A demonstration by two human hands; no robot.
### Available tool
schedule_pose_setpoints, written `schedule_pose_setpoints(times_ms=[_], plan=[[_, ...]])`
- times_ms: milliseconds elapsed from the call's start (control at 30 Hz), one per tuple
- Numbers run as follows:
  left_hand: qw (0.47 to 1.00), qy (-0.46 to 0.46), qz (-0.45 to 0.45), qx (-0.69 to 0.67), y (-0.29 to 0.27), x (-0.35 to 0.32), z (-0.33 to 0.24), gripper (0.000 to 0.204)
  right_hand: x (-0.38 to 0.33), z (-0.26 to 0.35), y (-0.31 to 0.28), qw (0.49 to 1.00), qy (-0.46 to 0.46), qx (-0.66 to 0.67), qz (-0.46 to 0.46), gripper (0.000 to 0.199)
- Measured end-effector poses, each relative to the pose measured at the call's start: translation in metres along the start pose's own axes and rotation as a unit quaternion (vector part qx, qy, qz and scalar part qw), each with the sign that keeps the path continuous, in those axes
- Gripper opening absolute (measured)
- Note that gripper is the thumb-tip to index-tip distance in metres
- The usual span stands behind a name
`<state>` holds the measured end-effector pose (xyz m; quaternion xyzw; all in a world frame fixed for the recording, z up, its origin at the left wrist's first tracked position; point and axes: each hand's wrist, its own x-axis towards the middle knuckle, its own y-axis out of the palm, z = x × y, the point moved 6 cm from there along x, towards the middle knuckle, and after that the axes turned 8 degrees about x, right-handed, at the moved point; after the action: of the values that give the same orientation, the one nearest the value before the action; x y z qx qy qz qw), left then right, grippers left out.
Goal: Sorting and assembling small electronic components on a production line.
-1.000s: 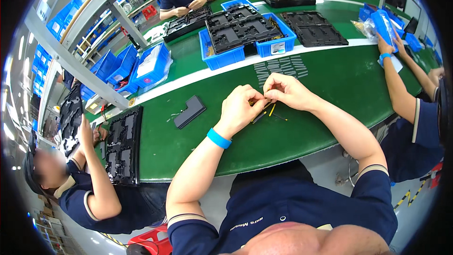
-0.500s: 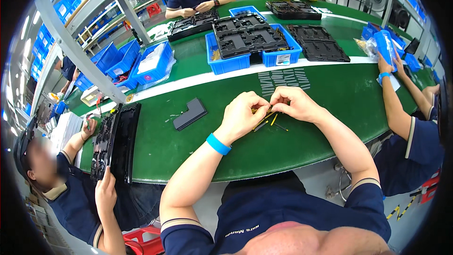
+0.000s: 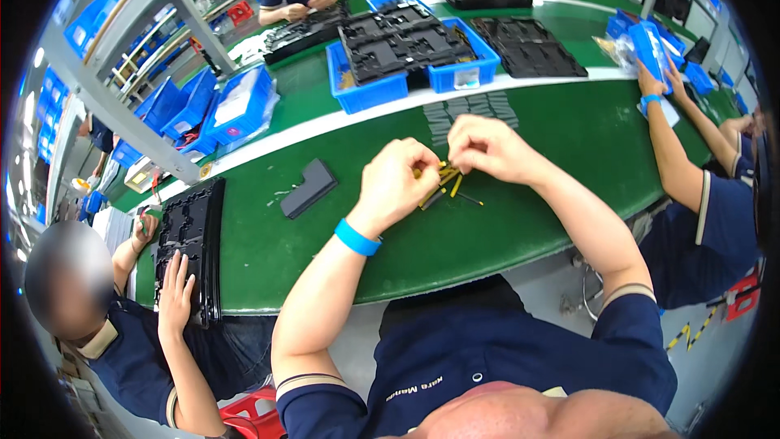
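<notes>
My left hand (image 3: 398, 181) is closed over the green table, its fingers curled around some thin yellow-and-black sticks. Close beside it on the right, my right hand (image 3: 492, 149) has thumb and fingers pinched together. Whatever is between those fingertips is too blurred to make out. Several thin yellow-and-black sticks (image 3: 455, 185) lie loosely crossed on the table below and between my hands. To the left of my left hand rests a dark grey L-shaped block (image 3: 310, 191). Just beyond my hands, short grey strips (image 3: 440, 125) are laid out in rows.
Black molded trays (image 3: 398, 53) sit across blue bins (image 3: 370, 99) beyond the white line. Another black tray (image 3: 532, 47) lies to their right. At my left, a co-worker's hand (image 3: 175, 293) rests on black trays (image 3: 191, 232). A person on my right holds a blue bin (image 3: 648, 49).
My right hand has drawn slightly apart from my left, showing more of the yellow-and-black sticks. The left co-worker's near hand has moved from the tray's edge to flat on top.
</notes>
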<state>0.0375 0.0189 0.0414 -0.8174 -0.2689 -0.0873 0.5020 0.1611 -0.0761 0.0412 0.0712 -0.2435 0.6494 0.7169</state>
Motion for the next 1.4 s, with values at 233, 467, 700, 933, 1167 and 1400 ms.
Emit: schedule_pose_setpoints(times_ms=[233,467,700,933,1167,1400], plan=[[0.994,-0.018,-0.061,0.088,-0.025,0.007,0.026,0.008,0.006,-0.021,-0.078,0.975,0.023,-0.141,-0.169,0.010],[0.988,-0.055,0.012,0.143,-0.020,0.007,0.029,0.006,-0.004,-0.036,-0.074,0.943,0.108,-0.313,-0.047,0.007],[0.990,-0.060,-0.007,0.125,-0.023,0.004,0.026,0.005,-0.002,-0.031,-0.036,0.930,0.013,-0.367,-0.019,0.006],[0.992,-0.050,0.003,0.118,-0.020,0.005,0.025,0.007,-0.001,-0.036,-0.033,0.923,0.009,-0.385,-0.016,0.006],[0.992,-0.041,-0.002,0.123,-0.019,0.006,0.025,0.003,0.001,-0.025,-0.033,0.901,0.001,-0.432,-0.042,0.004],[0.989,-0.003,0.033,0.146,-0.010,0.005,0.023,0.008,0.004,-0.020,-0.007,0.970,0.028,-0.235,0.060,0.005]])
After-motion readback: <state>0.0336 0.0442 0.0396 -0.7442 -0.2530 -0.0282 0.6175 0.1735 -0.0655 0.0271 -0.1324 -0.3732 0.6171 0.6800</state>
